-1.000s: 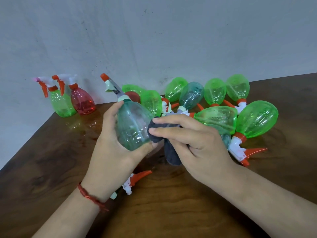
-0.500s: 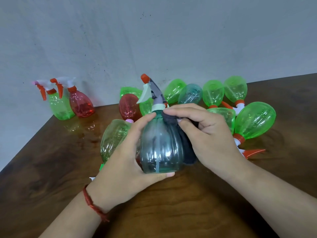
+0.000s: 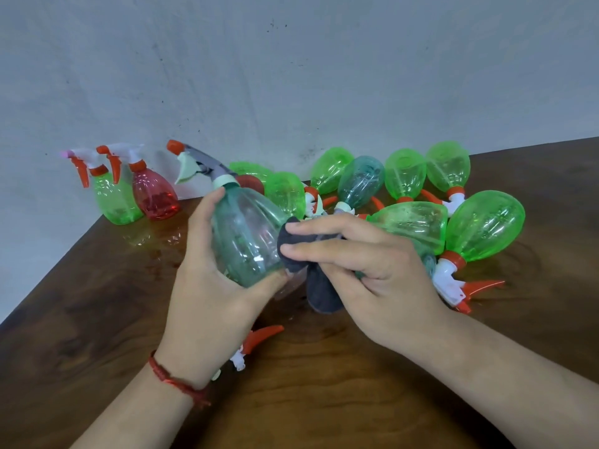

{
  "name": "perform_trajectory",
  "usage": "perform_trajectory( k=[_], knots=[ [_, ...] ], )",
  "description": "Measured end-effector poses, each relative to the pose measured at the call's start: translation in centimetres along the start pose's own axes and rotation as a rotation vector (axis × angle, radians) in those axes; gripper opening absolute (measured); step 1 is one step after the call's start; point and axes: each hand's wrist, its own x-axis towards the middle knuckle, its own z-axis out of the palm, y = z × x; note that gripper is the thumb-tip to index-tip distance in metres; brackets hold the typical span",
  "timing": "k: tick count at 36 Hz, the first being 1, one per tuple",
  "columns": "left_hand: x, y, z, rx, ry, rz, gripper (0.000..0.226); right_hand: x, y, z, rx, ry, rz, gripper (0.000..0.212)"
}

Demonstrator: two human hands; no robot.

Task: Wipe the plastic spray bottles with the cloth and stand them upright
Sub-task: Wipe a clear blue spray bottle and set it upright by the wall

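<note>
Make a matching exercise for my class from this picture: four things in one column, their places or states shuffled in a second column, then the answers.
Column one
1. teal bottle with grey sprayer
2. dark cloth
3. red bottle at the left
4. rightmost green bottle

Column two
A. lying on its side on the table
B. standing upright near the wall
C. gripped, tilted, in the left hand
D. pinched in the right hand

Pairs: 1-C, 2-D, 3-B, 4-A

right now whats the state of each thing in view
teal bottle: tilted, gripped by left hand
dark cloth: held by right hand, pressed against teal bottle
far-left green bottle: upright
red bottle beside it: upright
piled bottles: lying on their sides
</note>
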Motion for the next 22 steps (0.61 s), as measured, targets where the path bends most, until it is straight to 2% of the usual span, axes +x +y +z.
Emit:
perform_trajectory(
  k=[7,14,18,22],
  knots=[
    [-0.3,-0.4,0.4,-0.1,-0.052,-0.037,0.108,0.3,0.5,0.2,0.089,0.042,0.132,0.039],
    [-1.0,0.4,0.8,-0.186,-0.311,0.027,0.115,1.9,0.8,-1.1,0.491,0.092,0.446,0.038],
    [-0.8,0.5,0.4,-0.166,-0.404,0.052,0.114,1.9,0.7,-1.3,0.462,0.103,0.411,0.039],
    [-0.5,0.8,0.2,-0.002,-0.376,0.157,0.115,1.7,0.7,-1.3,0.363,0.105,0.345,0.043]
  ],
)
